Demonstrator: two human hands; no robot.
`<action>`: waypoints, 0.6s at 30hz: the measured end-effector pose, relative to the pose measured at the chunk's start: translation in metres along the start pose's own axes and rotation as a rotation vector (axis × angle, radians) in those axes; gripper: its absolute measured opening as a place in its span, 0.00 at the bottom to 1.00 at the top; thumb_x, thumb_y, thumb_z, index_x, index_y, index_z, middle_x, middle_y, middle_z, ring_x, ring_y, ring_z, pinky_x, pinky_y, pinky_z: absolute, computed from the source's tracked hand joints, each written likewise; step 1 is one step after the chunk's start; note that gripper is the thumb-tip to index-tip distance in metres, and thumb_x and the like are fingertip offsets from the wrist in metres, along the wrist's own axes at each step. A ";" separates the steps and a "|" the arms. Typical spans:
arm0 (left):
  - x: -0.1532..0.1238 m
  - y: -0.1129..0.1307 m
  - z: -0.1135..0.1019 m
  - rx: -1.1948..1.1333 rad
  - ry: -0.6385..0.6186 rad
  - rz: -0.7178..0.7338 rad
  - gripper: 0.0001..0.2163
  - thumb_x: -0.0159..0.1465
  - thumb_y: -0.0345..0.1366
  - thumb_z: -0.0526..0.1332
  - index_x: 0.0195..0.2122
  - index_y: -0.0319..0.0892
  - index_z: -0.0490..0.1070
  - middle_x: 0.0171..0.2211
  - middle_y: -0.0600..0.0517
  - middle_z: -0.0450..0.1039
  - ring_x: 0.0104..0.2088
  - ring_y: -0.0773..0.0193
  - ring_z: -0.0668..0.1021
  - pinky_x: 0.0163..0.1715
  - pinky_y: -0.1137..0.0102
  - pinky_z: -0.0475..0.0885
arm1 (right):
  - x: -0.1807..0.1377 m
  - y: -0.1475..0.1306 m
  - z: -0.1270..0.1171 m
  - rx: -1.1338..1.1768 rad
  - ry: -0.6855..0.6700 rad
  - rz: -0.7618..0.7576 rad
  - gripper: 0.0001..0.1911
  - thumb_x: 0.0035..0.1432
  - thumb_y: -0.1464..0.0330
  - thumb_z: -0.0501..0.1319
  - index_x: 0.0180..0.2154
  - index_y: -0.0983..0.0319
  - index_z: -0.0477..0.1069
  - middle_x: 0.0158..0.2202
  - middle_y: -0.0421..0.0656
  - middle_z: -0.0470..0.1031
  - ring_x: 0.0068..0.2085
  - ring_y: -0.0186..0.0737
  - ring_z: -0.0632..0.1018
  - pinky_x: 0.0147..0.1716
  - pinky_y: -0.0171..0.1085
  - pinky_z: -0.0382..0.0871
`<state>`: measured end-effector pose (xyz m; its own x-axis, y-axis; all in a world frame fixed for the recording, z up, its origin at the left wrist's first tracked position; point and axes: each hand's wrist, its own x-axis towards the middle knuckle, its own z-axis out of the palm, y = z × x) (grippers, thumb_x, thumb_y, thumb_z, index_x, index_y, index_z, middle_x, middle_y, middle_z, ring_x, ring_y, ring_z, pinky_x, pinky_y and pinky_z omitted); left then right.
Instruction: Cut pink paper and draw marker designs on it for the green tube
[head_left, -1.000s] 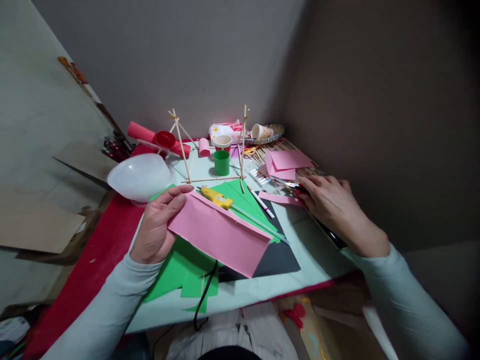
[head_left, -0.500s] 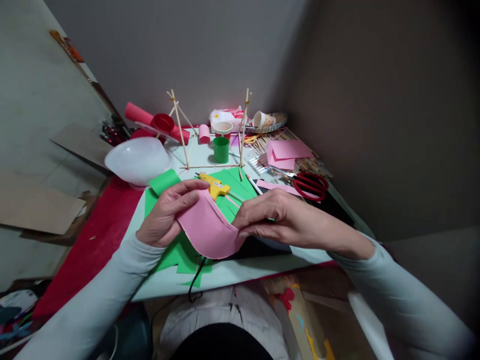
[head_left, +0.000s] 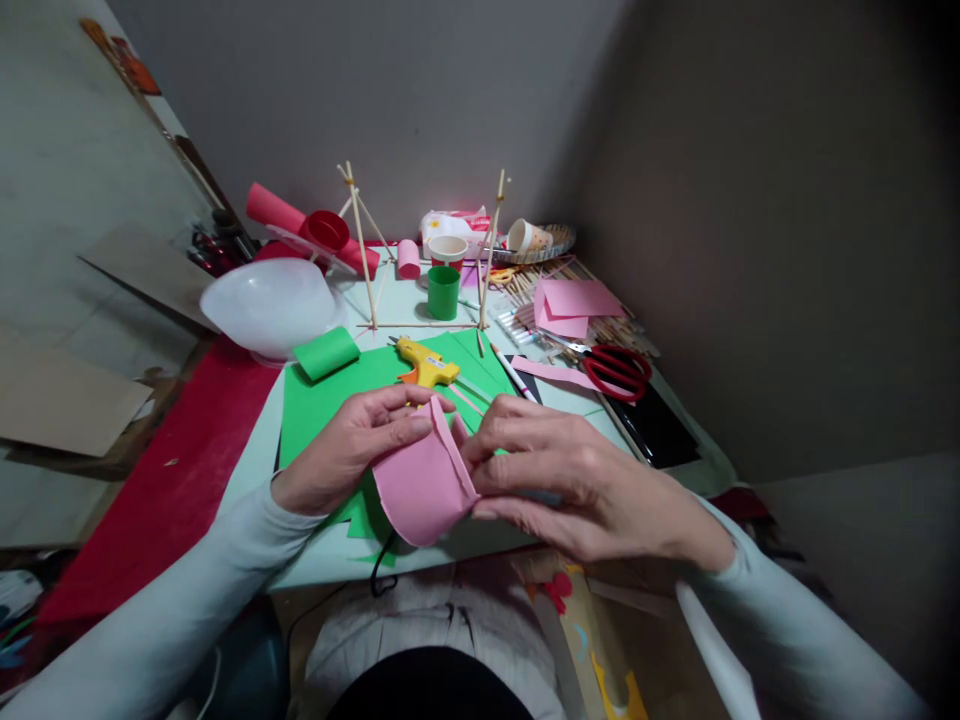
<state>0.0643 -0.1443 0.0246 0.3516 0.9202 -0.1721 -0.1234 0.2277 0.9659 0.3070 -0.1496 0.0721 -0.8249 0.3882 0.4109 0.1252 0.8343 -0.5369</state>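
Between my two hands is a sheet of pink paper [head_left: 424,483], bent into a curve with a narrow fold along one edge. My left hand [head_left: 360,437] pinches its upper left side, thumb in front and fingers behind. At the right end, my right hand [head_left: 559,475] grips the paper between thumb and fingers; some fingertips are hidden behind it. Just beyond the paper a yellow glue gun [head_left: 426,362] lies on green paper [head_left: 322,408]. A rolled green piece [head_left: 327,353] rests to its left.
A stick frame [head_left: 361,250] stands behind, near a green cup [head_left: 443,293] and a paper cup [head_left: 448,250]. Red-handled scissors [head_left: 616,372], pink sheets [head_left: 577,303] and many thin sticks lie at right. A translucent bowl [head_left: 266,305] and red rolled paper [head_left: 274,210] are at left.
The pink paper has come lower and closer to me, and is bent into a tighter curve. My right hand has moved down with it, its fingers more curled. Both hands keep their hold.
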 end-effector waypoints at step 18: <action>-0.046 -0.048 -0.005 1.297 -0.025 0.454 0.14 0.73 0.40 0.59 0.56 0.45 0.77 0.36 0.49 0.72 0.39 0.55 0.72 0.39 0.62 0.67 | -0.054 0.064 -0.042 -0.103 -0.116 0.615 0.18 0.72 0.61 0.54 0.54 0.60 0.75 0.52 0.50 0.82 0.50 0.50 0.82 0.45 0.41 0.75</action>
<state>0.0496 -0.1960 -0.0146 0.5320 0.8242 0.1941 0.7116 -0.5595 0.4249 0.3829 -0.1008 0.0461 -0.6391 0.7683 -0.0362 0.6430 0.5078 -0.5733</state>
